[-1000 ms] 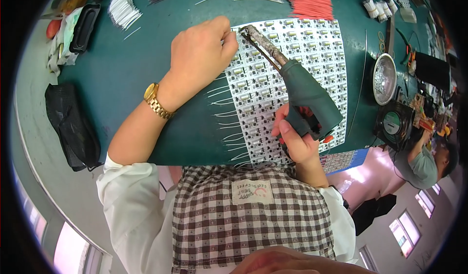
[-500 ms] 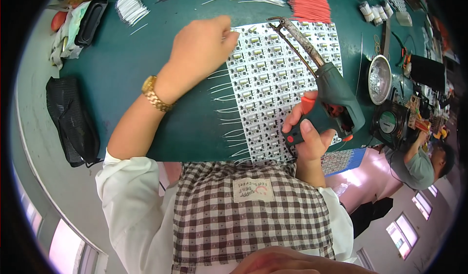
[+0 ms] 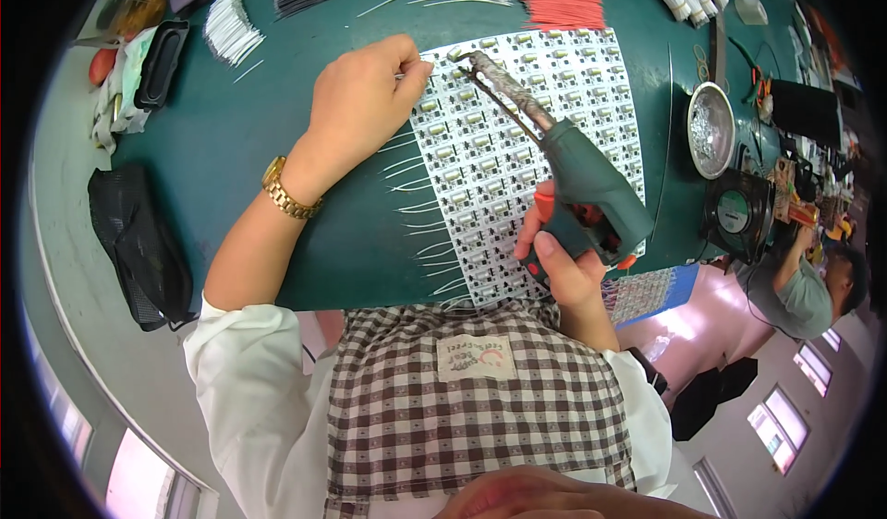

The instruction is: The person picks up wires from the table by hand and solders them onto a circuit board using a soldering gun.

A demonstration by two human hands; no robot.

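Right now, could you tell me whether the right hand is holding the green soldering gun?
Yes, the right hand grips the handle of the green soldering gun, whose tip reaches the top of the circuit board panel.

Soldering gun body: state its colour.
Dark green, with orange-red trigger parts; the soldering gun shows best in the head view, held in the right hand.

Green worktable [image 3: 277, 232], pink floor [image 3: 702, 334], bright windows [image 3: 781, 431] w/ daylight.
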